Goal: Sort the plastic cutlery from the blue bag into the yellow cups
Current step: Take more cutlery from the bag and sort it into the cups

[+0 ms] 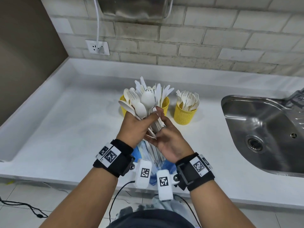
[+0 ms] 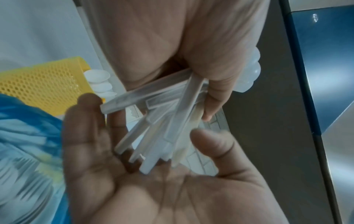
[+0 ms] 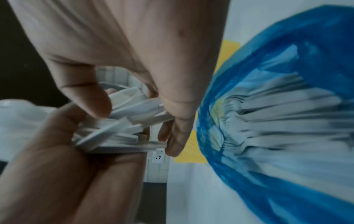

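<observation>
Countertop (image 1: 65, 129): white, running along the brick wall and carrying the cups, the bag and a steel sink (image 1: 263, 129) set into its right end.
Blue bag (image 1: 167, 165): lying on the counter's front edge under both wrists, its mouth gaping toward the cups; white forks and handles are showing through the plastic (image 3: 277, 121).
Yellow cups: three mesh ones are standing in a row behind the hands. The right cup (image 1: 185, 115) is holding forks, tines up. The middle cup (image 1: 165, 102) is holding knives. The left cup (image 1: 123, 102) is holding spoons and is mostly hidden by the bundle.
Cutlery bundle (image 1: 144, 102): a fan of spoons, bowls up, lifted above the bag in front of the left and middle cups.
Left hand (image 1: 138, 124): wrapping its fingers around the bundle's handles, gripping them.
Right hand (image 1: 167, 137): cupping palm-up beneath the handle ends (image 2: 153, 136), fingers loosely spread; the ends are touching its palm and fingers.
</observation>
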{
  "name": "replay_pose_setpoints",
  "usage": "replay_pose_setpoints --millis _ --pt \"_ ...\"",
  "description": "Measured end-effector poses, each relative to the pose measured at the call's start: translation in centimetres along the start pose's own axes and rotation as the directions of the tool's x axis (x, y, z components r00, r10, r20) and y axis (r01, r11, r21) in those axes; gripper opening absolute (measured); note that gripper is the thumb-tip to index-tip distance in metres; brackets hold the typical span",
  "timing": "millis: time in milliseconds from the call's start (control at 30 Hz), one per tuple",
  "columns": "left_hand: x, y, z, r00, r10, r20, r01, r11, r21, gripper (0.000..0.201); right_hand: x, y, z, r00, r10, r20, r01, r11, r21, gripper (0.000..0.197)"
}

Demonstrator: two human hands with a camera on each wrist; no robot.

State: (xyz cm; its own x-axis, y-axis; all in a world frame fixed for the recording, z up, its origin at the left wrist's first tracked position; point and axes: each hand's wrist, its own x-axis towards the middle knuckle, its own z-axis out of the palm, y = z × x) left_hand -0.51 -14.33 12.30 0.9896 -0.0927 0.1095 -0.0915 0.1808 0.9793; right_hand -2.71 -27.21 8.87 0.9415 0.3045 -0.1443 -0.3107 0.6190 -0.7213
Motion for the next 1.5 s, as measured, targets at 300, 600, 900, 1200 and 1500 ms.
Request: replay_pose_setpoints --millis 300,600,900,1200,1500 --pt "-0.7 -1.1 0.7 0.998 0.032 0.051 -0.034 0.999 0.042 0.042 0.9 -1.1 1.3 0.979 0.131 -0.155 -0.107 0.983 0.152 0.036" --pt "-0.9 -2.0 0.6 0.996 0.059 0.068 -0.067 0.990 0.125 0.050 1.0 -0.2 1.4 0.961 0.196 -0.193 -0.166 0.972 0.164 0.034" --pt "-0.9 -2.0 0.5 0.997 0.074 0.023 -0.076 0.990 0.122 0.043 0.7 -0.1 2.7 0.947 0.217 -0.237 -0.195 0.974 0.112 0.029" --pt "-0.6 -1.9 0.6 0.994 0.106 -0.021 -0.101 0.981 0.169 0.040 1.3 -0.6 2.2 0.963 0.226 -0.150 -0.181 0.947 0.267 0.031" --pt "1.2 -1.5 1.8 0.985 0.111 -0.130 -0.087 0.979 0.183 0.039 1.9 -1.8 0.2 0.986 0.163 -0.040 -0.161 0.986 0.043 0.055"
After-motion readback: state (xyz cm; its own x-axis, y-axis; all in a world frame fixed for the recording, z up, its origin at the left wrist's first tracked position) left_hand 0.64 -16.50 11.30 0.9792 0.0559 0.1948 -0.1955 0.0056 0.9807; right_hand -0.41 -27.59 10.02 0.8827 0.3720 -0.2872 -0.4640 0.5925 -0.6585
